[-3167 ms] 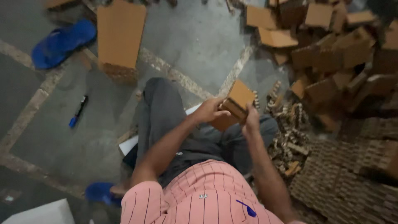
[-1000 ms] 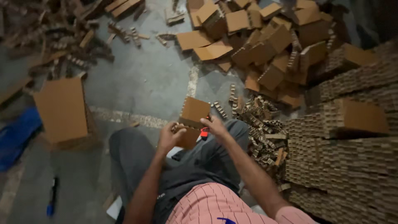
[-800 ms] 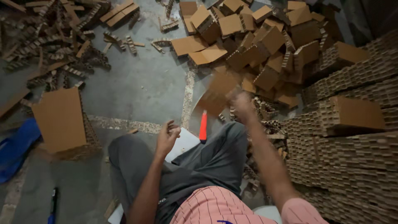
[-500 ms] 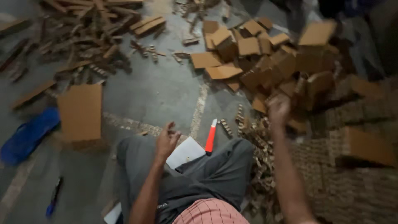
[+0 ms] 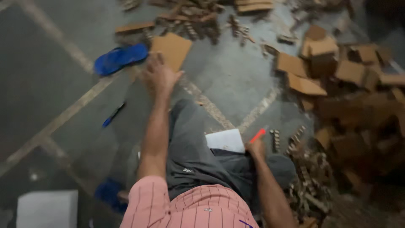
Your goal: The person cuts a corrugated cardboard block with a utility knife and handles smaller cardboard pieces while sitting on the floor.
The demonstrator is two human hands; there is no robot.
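While we are sitting on the concrete floor [image 5: 236,80], our left hand [image 5: 158,76] is stretching out with fingers spread wide toward the flat cardboard stack [image 5: 172,48] just beyond it, beside the blue sandal [image 5: 120,58]; it seems to be touching the stack's near edge, though blur is hiding the contact. Our right hand [image 5: 255,147] is resting by the knee, pinching an orange-red marker [image 5: 258,135] near the white pad [image 5: 225,140]. Folded boxes [image 5: 320,63] are lying heaped to the right, within arm's reach.

Far left on grey concrete floor [image 5: 236,80]: blue sandal [image 5: 120,58]; nearer, blue pen [image 5: 113,115]. Near left corner: white block [image 5: 46,208]. Right side: heap of folded cardboard boxes [image 5: 358,84]; far edge: scattered cardboard strips [image 5: 194,17].
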